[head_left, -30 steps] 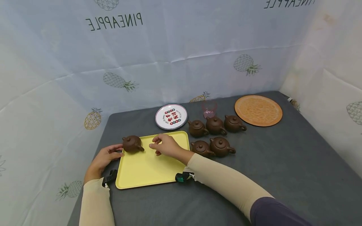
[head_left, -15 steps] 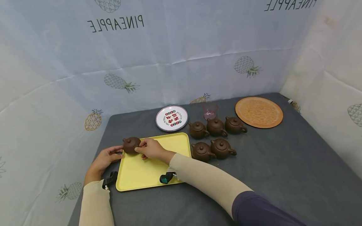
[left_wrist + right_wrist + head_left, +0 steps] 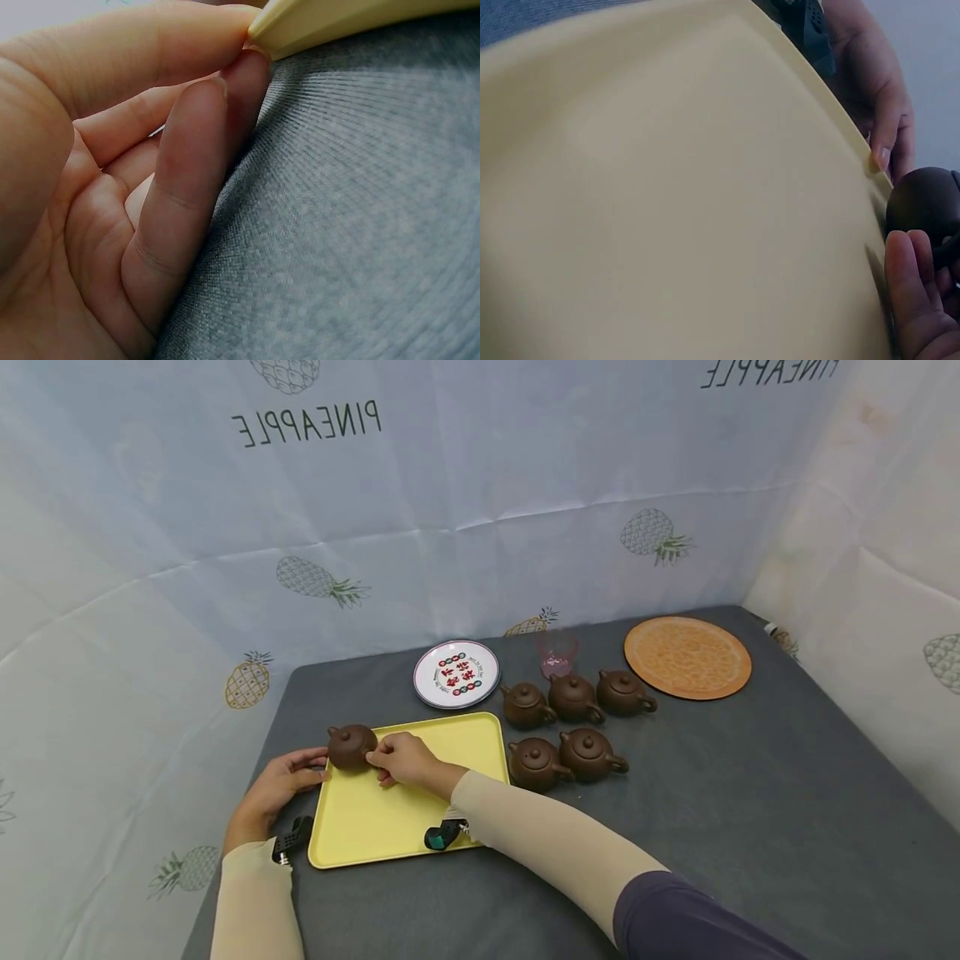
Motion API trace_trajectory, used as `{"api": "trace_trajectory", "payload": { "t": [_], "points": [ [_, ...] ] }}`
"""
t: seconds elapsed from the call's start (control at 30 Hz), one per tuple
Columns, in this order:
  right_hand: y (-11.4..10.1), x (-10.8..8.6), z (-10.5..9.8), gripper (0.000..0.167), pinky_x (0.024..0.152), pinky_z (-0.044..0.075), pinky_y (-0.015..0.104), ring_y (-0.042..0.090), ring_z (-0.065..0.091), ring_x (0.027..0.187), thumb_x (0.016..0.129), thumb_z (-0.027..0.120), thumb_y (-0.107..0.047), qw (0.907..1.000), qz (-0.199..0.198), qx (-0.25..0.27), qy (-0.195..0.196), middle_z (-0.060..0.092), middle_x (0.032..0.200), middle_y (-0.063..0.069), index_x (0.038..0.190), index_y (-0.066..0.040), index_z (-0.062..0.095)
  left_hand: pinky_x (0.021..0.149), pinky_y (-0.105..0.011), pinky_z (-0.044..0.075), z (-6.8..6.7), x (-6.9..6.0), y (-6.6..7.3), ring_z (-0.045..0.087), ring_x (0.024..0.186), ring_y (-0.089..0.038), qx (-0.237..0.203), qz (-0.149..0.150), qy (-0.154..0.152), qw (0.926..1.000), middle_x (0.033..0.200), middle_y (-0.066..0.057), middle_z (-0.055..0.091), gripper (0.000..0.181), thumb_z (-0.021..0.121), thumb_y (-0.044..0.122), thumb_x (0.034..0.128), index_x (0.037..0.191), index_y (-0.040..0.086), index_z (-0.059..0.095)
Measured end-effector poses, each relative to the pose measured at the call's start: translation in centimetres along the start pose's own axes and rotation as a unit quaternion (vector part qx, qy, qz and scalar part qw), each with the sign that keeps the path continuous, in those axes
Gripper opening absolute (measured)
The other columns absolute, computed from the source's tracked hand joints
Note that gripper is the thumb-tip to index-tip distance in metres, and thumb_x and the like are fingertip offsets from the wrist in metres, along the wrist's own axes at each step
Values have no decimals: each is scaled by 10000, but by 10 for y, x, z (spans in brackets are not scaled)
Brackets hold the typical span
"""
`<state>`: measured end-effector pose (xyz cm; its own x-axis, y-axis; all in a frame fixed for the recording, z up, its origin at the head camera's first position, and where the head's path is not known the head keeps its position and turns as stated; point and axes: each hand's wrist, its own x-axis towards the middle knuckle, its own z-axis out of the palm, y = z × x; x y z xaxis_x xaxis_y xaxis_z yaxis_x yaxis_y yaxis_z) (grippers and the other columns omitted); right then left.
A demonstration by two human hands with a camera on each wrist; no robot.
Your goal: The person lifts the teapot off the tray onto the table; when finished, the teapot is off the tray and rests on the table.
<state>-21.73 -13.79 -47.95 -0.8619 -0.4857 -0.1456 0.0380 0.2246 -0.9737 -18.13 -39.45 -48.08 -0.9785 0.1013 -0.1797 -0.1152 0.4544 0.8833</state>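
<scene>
A dark brown teapot [image 3: 349,747] sits at the far left corner of the yellow tray [image 3: 360,827], its spout toward the left and its handle toward the right. My right hand [image 3: 408,762] reaches over the tray and pinches the teapot's handle between thumb and fingers. At the tray's left side, my left hand [image 3: 276,785] holds the rim, thumb on the edge and fingers beneath, as the left wrist view shows. In the right wrist view the teapot [image 3: 924,199] is partly cut off by the frame, and the right fingers [image 3: 906,281] partly hide its handle.
Several similar brown teapots [image 3: 588,753] stand in two rows just right of the tray. Behind are a white plate [image 3: 431,681] with red print and a pink clear glass [image 3: 557,662]. A round orange-brown mat [image 3: 687,657] lies at the back right of the grey table [image 3: 750,793].
My right hand has moved left across the tray and taken hold of the teapot's handle. The left hand stays at the tray rim.
</scene>
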Motion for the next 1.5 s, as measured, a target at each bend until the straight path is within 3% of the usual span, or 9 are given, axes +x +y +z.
{"api": "trace_trajectory", "payload": {
  "t": [0.2,0.43,0.7,1.07,1.33,1.5],
  "points": [
    [0,1,0,249,548,534,258,147,627,534,971,625,-215,9995,17,-304,-60,615,649,57,779,-58,611,751,-255,517,0,-2,1,615,924,-52,-38,57,-29,10000,1217,-198,588,609,714,144,897,1391,-94,451],
    [-1,-3,-11,281,557,518,235,132,640,548,990,594,-250,9951,-261,-937,-204,615,646,38,782,-61,613,735,-256,516,1,-1,0,624,911,-67,-181,68,13,9998,1196,-178,608,589,723,132,888,1385,-69,478],
    [-1,-9,-25,285,554,502,246,134,642,564,982,605,-273,9923,-296,-1131,-412,613,640,36,777,-74,612,738,-262,521,0,0,-1,631,905,-81,-298,68,-28,9995,1173,-155,622,590,720,127,890,1386,-76,473],
    [-21,-36,-46,241,544,417,252,124,642,645,986,590,-328,9836,-531,-1653,-491,637,692,-24,836,-143,630,738,-252,519,1,0,-2,629,904,-65,-302,114,31,9995,1133,-114,646,569,718,102,887,1361,-106,482],
    [-35,-56,-68,220,584,484,259,90,639,664,997,576,-283,9817,-727,-1632,-653,635,736,-21,929,-94,664,746,-259,519,1,-1,1,628,911,-75,-273,-16,44,9996,1194,-201,608,586,722,121,885,1373,-91,477],
    [-38,-68,-83,181,654,530,302,100,650,693,996,579,-281,9832,-813,-1500,-647,658,817,38,915,-136,651,742,-266,525,1,0,3,635,904,-89,-322,-13,6,9995,1195,-205,605,591,723,120,885,1378,-90,473]
  ]
}}
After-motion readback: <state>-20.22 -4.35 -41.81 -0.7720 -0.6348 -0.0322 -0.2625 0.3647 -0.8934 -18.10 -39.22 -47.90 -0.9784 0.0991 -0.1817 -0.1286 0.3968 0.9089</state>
